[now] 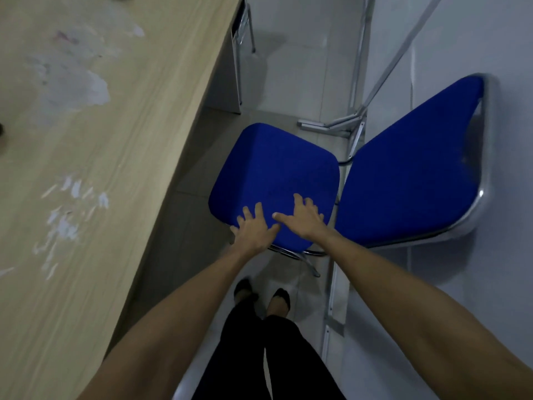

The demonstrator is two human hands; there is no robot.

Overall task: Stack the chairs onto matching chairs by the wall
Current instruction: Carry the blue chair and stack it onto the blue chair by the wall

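Note:
A blue padded chair with a chrome frame stands against the white wall on the right. Its seat lies below me and its backrest leans at the wall. My left hand rests flat on the near edge of the seat, fingers spread. My right hand lies flat beside it on the seat, fingers apart too. Neither hand is closed around anything. Chrome legs show under the seat's near edge; whether another chair sits beneath is hidden.
A long wooden table with white smears fills the left side, leaving a narrow aisle of tiled floor. Metal rails run along the wall base. Another chrome chair leg stands at the table's far end. My feet stand just behind the chair.

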